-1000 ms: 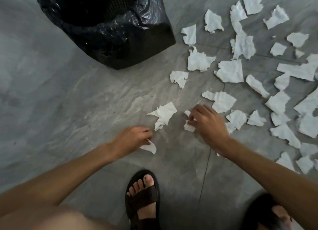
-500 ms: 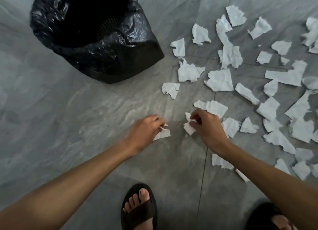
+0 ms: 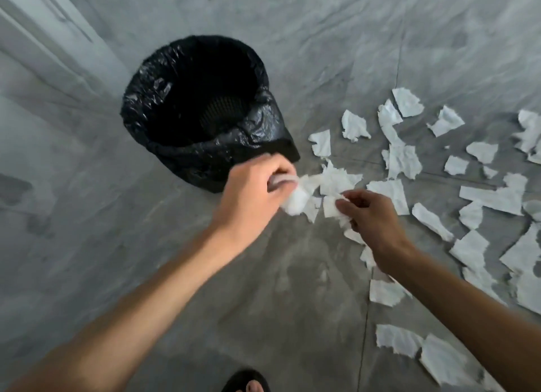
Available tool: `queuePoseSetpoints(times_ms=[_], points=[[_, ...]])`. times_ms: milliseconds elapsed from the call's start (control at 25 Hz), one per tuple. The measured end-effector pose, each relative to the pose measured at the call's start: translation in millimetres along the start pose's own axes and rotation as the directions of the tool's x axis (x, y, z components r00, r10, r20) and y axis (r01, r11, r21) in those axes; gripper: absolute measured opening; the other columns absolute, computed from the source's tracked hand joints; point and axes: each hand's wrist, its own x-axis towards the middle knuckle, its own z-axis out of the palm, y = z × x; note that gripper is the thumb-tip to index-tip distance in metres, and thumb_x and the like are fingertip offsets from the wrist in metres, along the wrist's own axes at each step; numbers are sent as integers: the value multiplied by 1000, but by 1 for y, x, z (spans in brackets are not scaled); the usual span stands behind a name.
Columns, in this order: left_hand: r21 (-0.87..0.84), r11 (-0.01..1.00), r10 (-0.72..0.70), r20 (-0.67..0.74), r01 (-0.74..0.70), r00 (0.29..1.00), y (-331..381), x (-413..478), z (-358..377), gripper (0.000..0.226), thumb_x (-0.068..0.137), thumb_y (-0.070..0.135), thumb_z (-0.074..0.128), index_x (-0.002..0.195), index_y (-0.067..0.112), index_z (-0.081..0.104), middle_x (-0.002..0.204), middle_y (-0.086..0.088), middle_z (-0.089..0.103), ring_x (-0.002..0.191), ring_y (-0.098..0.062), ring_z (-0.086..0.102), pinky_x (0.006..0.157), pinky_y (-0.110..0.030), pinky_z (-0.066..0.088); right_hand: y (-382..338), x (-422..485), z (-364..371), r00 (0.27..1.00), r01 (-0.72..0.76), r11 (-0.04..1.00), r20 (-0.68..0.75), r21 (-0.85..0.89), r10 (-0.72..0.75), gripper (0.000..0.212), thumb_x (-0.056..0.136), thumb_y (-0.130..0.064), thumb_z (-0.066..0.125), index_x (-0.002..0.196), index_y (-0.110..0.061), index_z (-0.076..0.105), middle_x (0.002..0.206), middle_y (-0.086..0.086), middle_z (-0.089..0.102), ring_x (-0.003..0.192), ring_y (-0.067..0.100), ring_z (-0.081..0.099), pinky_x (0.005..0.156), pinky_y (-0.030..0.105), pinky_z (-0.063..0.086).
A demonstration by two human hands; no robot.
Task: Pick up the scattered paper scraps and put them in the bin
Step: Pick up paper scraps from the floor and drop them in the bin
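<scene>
A bin lined with a black plastic bag [image 3: 152,119] stands on the grey floor, its mouth open and dark inside. My left hand [image 3: 251,195] is lifted just in front of the bin's near right side and is shut on a bunch of white paper scraps [image 3: 295,199], blurred by motion. My right hand [image 3: 371,218] is beside it, fingers pinched on a small white scrap [image 3: 332,207]. Several torn white paper scraps [image 3: 404,160] lie scattered on the floor to the right of the bin.
The grey marbled floor [image 3: 87,245] extends left and in front of the bin. A pale wall base or door frame [image 3: 44,40] runs along the far left. My sandalled foot [image 3: 248,383] shows at the bottom edge. Scraps continue down the right side [image 3: 398,339].
Both hands have risen from the floor with scraps in them and moved toward the bin. The view has tilted up, so the whole bin mouth shows.
</scene>
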Motion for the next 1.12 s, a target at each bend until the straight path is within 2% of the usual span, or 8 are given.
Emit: queuePoseSetpoints(times_ms=[120, 240, 360, 480, 680, 800, 920, 1120], points=[[93, 988, 149, -326, -125, 934, 29, 51, -71, 3, 79, 12, 65, 81, 11, 68, 77, 3, 68, 68, -8, 57, 65, -22, 42, -80, 3, 16, 989, 144, 984, 18, 108, -147, 5, 84, -13, 67, 82, -17, 68, 53, -12, 55, 46, 3, 44, 46, 17, 39], [226, 969, -1, -406, 101, 914, -13, 88, -98, 8, 77, 20, 62, 83, 19, 68, 80, 3, 70, 72, -15, 62, 64, -30, 45, -150, 3, 40, 950, 287, 936, 64, 202, -305, 3, 82, -6, 67, 85, -5, 67, 60, 1, 55, 47, 10, 46, 47, 20, 41], [399, 826, -326, -239, 398, 915, -69, 95, -101, 18, 79, 23, 63, 96, 30, 68, 97, 1, 73, 90, -23, 67, 71, -34, 51, -199, 15, 76, 897, 397, 892, 114, 216, -427, 12, 79, -5, 68, 72, -14, 67, 61, 1, 60, 51, 13, 53, 51, 25, 48], [376, 784, -481, -136, 494, 866, -83, 84, -111, 33, 82, 22, 67, 113, 29, 63, 115, 5, 67, 105, -21, 62, 81, -32, 47, -218, 34, 120, 902, 414, 910, 147, -24, -406, 11, 79, -6, 67, 75, -16, 69, 66, 2, 67, 47, 10, 58, 49, 21, 50], [306, 849, -389, -189, 431, 901, -53, 75, -121, 33, 77, 17, 65, 108, 28, 63, 103, 8, 68, 88, -18, 63, 76, -31, 50, -214, 51, 137, 916, 270, 949, 348, -165, -200, 39, 78, -1, 65, 117, -8, 64, 90, 14, 71, 70, 20, 72, 73, 33, 61], [291, 889, -329, -132, 354, 935, -23, 71, -100, 30, 78, 18, 63, 105, 30, 62, 98, 13, 65, 80, -11, 62, 72, -32, 52, -207, 48, 80, 860, 384, 906, 426, -176, -282, 31, 80, 2, 62, 109, -7, 67, 85, 13, 71, 73, 23, 73, 76, 35, 60], [285, 921, -301, 87, 265, 950, 16, 80, -66, 20, 84, 18, 61, 102, 27, 66, 95, 10, 67, 81, -10, 64, 74, -35, 56, -190, 42, -6, 824, 450, 825, 516, -343, -234, 17, 80, -3, 65, 94, -11, 71, 81, 12, 73, 76, 27, 73, 71, 32, 58], [282, 954, -231, 478, 101, 848, 80, 77, -7, 21, 82, 23, 69, 103, 21, 67, 93, 4, 72, 81, -10, 65, 82, -27, 51, -123, 19, -110, 786, 476, 657, 618, -584, -19, 12, 79, -11, 67, 87, -20, 69, 70, -7, 69, 58, 7, 65, 57, 15, 49]])
